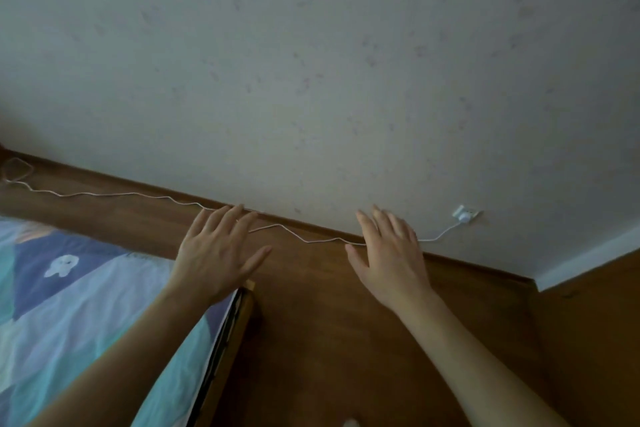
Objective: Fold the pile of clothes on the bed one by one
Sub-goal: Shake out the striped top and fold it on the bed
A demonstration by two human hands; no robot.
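Observation:
Both my hands are stretched out in front of me, palms down, fingers straight and spread, holding nothing. My left hand (216, 253) hovers over the corner of the bed (69, 315), which carries a blue, teal and white patterned sheet. My right hand (389, 256) is out over the wooden floor to the right of the bed. No pile of clothes is in view.
The bed's wooden frame corner (247, 302) juts out at lower centre. A brown wooden floor (329, 340) runs to the pale wall (311, 62). A white cable (138, 194) trails along the skirting to a wall socket (465, 215). White door trim (588, 263) at right.

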